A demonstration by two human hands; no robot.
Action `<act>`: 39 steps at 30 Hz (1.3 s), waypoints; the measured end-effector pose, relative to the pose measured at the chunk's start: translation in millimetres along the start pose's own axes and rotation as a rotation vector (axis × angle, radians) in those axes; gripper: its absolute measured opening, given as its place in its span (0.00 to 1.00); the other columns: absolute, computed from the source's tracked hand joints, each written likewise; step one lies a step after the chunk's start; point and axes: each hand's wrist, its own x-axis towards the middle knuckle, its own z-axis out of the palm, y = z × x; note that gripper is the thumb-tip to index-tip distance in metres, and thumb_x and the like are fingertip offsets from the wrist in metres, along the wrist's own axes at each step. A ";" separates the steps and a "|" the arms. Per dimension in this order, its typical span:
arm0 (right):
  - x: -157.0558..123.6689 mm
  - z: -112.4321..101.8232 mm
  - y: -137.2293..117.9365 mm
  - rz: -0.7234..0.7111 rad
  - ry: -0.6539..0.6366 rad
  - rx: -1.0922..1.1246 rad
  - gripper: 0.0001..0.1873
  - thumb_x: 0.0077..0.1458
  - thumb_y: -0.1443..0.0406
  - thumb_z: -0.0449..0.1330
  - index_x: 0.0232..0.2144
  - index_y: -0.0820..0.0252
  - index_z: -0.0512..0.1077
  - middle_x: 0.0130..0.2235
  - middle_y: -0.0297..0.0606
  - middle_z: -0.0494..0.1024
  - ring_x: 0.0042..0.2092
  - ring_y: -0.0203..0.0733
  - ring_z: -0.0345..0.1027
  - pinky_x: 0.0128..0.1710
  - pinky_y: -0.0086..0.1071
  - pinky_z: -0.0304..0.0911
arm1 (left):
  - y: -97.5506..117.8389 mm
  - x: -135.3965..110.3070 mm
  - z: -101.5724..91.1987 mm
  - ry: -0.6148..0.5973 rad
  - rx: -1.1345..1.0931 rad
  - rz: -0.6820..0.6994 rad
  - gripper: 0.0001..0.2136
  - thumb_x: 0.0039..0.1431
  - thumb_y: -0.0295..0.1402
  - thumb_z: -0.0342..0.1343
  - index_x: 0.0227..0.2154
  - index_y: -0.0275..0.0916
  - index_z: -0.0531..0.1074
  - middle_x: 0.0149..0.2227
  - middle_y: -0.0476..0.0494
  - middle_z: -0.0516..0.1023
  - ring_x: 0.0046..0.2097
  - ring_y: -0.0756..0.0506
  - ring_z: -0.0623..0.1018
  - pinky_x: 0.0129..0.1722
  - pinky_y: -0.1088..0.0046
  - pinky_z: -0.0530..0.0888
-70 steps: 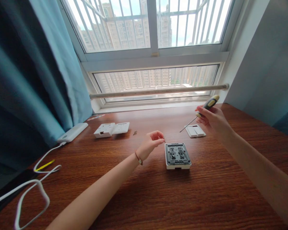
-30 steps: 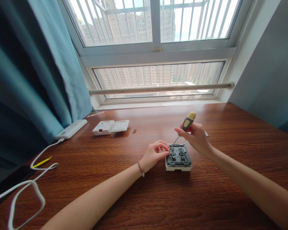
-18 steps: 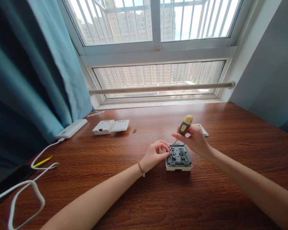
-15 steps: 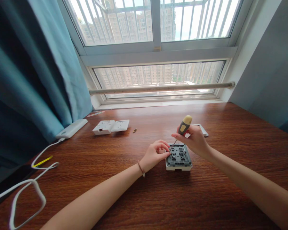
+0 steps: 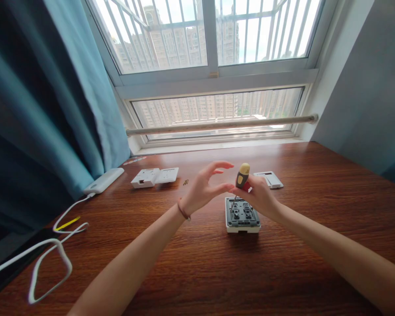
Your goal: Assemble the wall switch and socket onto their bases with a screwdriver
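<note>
R hand gripped the screwdriver by its yellow & grey handle, shaft slanting down to the L part of the grey switch unit; couldn't tell if the tip sat on a screw. Unit lay flat, mid desk, slightly R, w/ a white base under it. L hand was open & held nothing, fingers spread & curved, thumb tip just beside R hand's fingertips, above unit's far L corner. Bracelet on L wrist. A few small screws lay L of L hand; white box farther L, w/ a flat white piece beside it. White cover plate lay far R, partly behind R hand. Window at far side.
</note>
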 end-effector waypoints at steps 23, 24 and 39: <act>-51.8 7.4 35.0 -0.006 -0.465 0.055 0.49 0.34 0.54 0.68 0.56 0.60 0.53 0.54 0.48 0.61 0.55 0.51 0.54 0.54 0.43 0.53 | 8.0 15.8 -2.6 0.081 0.024 -0.051 0.14 0.47 0.33 0.61 0.37 0.35 0.70 0.34 0.45 0.74 0.36 0.49 0.74 0.36 0.73 0.75; -51.7 7.6 35.2 -0.003 -0.463 0.058 0.48 0.34 0.54 0.68 0.56 0.59 0.53 0.54 0.47 0.61 0.54 0.51 0.55 0.54 0.43 0.53 | 7.1 15.7 -4.7 0.047 0.013 -0.051 0.14 0.48 0.33 0.60 0.38 0.35 0.70 0.36 0.44 0.74 0.37 0.49 0.75 0.38 0.72 0.75; -51.6 8.7 34.7 -0.007 -0.438 0.038 0.46 0.34 0.54 0.67 0.55 0.58 0.55 0.53 0.47 0.63 0.54 0.52 0.55 0.53 0.45 0.53 | -6.4 9.7 9.9 -0.029 -0.111 -0.089 0.21 0.46 0.33 0.61 0.44 0.40 0.63 0.36 0.47 0.70 0.36 0.50 0.72 0.36 0.75 0.73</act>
